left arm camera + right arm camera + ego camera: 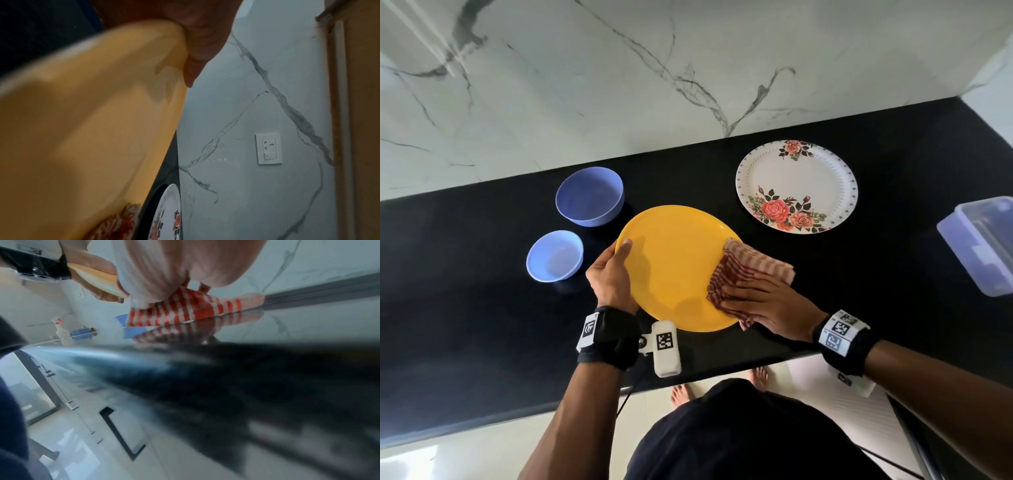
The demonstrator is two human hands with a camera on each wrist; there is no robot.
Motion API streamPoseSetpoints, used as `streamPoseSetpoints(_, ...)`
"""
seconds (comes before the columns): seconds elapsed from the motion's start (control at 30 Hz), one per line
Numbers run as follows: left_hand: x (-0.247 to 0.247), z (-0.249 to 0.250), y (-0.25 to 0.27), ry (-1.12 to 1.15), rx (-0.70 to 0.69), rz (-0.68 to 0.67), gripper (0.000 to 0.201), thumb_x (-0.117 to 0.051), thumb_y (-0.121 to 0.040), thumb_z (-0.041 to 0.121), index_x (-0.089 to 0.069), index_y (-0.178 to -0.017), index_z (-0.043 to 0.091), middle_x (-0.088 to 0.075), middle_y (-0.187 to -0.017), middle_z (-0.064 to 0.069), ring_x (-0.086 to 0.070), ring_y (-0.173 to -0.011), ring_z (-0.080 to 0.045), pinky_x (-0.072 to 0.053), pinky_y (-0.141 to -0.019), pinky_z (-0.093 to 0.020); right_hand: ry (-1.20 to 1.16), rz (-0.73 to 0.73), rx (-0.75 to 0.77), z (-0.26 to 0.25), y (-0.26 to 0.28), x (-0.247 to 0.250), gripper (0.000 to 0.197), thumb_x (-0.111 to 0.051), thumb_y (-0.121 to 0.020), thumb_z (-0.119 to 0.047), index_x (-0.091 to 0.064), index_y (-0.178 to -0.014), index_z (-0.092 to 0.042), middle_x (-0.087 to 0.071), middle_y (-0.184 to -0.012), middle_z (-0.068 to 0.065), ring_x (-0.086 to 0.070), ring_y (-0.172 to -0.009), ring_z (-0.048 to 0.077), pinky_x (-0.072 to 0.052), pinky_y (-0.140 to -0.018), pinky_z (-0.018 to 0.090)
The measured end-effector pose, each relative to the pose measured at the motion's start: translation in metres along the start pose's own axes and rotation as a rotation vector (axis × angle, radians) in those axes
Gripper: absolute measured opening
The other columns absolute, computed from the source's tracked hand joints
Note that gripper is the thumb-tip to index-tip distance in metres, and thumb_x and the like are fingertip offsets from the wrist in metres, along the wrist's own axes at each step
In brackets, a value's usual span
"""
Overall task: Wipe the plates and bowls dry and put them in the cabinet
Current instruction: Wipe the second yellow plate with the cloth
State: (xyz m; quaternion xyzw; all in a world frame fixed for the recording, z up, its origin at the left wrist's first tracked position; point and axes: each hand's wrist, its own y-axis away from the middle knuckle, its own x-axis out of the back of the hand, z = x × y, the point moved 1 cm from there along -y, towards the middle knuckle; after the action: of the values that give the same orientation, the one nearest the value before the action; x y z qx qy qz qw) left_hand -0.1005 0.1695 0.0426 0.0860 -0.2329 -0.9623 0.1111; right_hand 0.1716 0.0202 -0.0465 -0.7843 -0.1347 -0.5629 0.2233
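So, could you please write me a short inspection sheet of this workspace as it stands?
Surface: black counter, glossy, against a marbled wall.
Job's things: yellow plate held tilted over the counter; striped cloth on its right side; floral plate lying flat behind it; large blue bowl and small blue bowl upright at the left.
Clutter: lidded clear plastic box at the right edge.
Grippers: left hand grips the yellow plate's left rim; right hand presses the cloth with flat fingers.
Cables: thin black lead hanging below the left wrist.
Surroundings: wall socket; spray bottle further along.
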Motion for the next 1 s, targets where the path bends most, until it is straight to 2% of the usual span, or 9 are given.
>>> streamPoseSetpoints(0.13,0.001,0.010,0.004,0.019,0.061,0.016,0.008,-0.079,-0.092,0.017,-0.073,-0.096,0.021,-0.070,-0.099,0.006,-0.063,-0.091,-0.008,-0.050,-0.098,-0.039,0.030,0.285,0.017,-0.026,-0.008,-0.004,0.041,-0.054,-0.101,-0.030,-0.050,-0.142,-0.028,-0.053,-0.147,-0.005,-0.056,-0.114,0.022,-0.049,-0.097,0.045)
streamPoseSetpoints(0.27,-0.009,0.016,0.012,0.031,0.066,0.033,0.007,-0.079,-0.092,0.021,-0.073,-0.095,0.023,-0.073,-0.106,0.001,-0.068,-0.106,-0.022,-0.054,-0.097,-0.042,0.073,0.341,0.087,-0.054,-0.029,0.004,0.033,-0.041,-0.109,-0.037,-0.052,-0.137,-0.023,-0.059,-0.139,0.001,-0.057,-0.102,0.023,-0.050,-0.087,0.040)
streamPoseSetpoints(0.4,-0.025,0.022,0.020,0.059,0.032,0.074,0.004,-0.073,-0.096,0.021,-0.072,-0.100,0.022,-0.072,-0.103,0.002,-0.068,-0.106,-0.024,-0.056,-0.094,-0.044,0.067,0.461,0.020,-0.074,-0.056,0.017,0.028,-0.058,-0.100,-0.029,-0.056,-0.126,-0.018,-0.071,-0.119,0.004,-0.066,-0.091,0.026,-0.053,-0.077,0.041)
streamPoseSetpoints(0.5,-0.024,0.029,0.017,-0.010,0.079,0.073,0.028,-0.072,-0.091,0.031,-0.066,-0.118,0.023,-0.068,-0.122,-0.004,-0.063,-0.119,-0.029,-0.054,-0.100,-0.051,0.077,0.497,0.008,-0.067,-0.065,0.032,0.024,-0.054,-0.099,-0.026,-0.057,-0.122,-0.017,-0.072,-0.112,0.004,-0.066,-0.088,0.026,-0.051,-0.075,0.042)
streamPoseSetpoints(0.6,-0.015,0.037,0.013,-0.101,0.226,-0.037,0.053,-0.074,-0.080,0.036,-0.058,-0.129,0.026,-0.064,-0.129,-0.008,-0.062,-0.117,-0.034,-0.057,-0.093,-0.049,0.096,0.504,0.077,-0.050,-0.063,0.053,0.021,-0.053,-0.098,-0.023,-0.058,-0.118,-0.017,-0.073,-0.109,0.004,-0.062,-0.087,0.023,-0.045,-0.078,0.039)
streamPoseSetpoints(0.67,-0.010,0.042,0.011,-0.120,0.279,-0.115,0.049,-0.071,-0.091,0.034,-0.054,-0.136,0.024,-0.065,-0.126,-0.011,-0.064,-0.113,-0.036,-0.057,-0.094,-0.050,0.112,0.503,0.160,-0.040,-0.057,0.068,0.020,-0.057,-0.098,-0.017,-0.059,-0.117,-0.016,-0.074,-0.109,0.003,-0.059,-0.089,0.020,-0.042,-0.081,0.036)
streamPoseSetpoints(0.83,-0.019,0.045,0.018,-0.142,0.234,-0.107,0.044,-0.054,-0.108,0.039,-0.049,-0.146,0.018,-0.068,-0.116,-0.007,-0.066,-0.100,-0.028,-0.055,-0.073,-0.040,0.157,0.507,0.219,-0.019,-0.048,0.081,0.027,-0.068,-0.092,-0.013,-0.060,-0.117,-0.016,-0.074,-0.111,0.003,-0.062,-0.093,0.020,-0.044,-0.083,0.039)
streamPoseSetpoints(0.9,-0.030,0.040,0.028,-0.107,0.232,-0.073,0.040,-0.048,-0.110,0.042,-0.049,-0.144,0.021,-0.066,-0.111,-0.005,-0.065,-0.098,-0.028,-0.056,-0.075,-0.041,0.150,0.568,0.141,-0.018,-0.051,0.077,0.019,-0.063,-0.096,-0.016,-0.059,-0.114,-0.017,-0.075,-0.109,0.003,-0.060,-0.094,0.021,-0.045,-0.081,0.042)
streamPoseSetpoints(1.0,-0.040,0.028,0.036,-0.058,0.197,-0.032,0.049,-0.044,-0.109,0.050,-0.051,-0.143,0.016,-0.066,-0.119,-0.007,-0.065,-0.109,-0.032,-0.057,-0.096,-0.052,0.168,0.649,0.051,-0.028,-0.057,0.066,0.011,-0.053,-0.101,-0.019,-0.059,-0.111,-0.018,-0.075,-0.106,0.002,-0.057,-0.092,0.021,-0.043,-0.079,0.043)
